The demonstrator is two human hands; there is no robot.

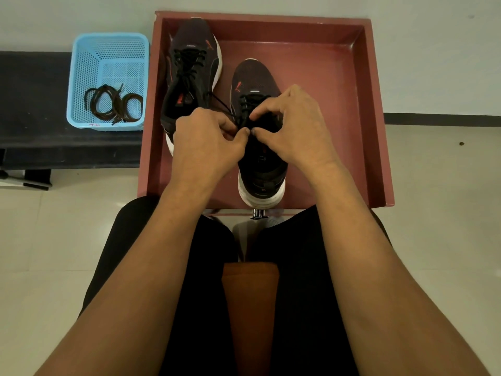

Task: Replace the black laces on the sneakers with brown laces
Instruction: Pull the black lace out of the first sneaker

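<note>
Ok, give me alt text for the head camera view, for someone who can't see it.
The left hand and right hand pinch the black lace of the nearer sneaker in a red tray; a second sneaker, also laced black, lies beside it. A blue basket left of the tray holds brown laces.

Dark sneakers (257, 126), red marks, white soles; black laces (189, 63); brown laces (113, 104); perforated blue basket (81, 77); reddish tray (374, 118)

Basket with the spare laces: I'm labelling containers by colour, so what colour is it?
The basket is light blue, seen best in the head view.
</note>
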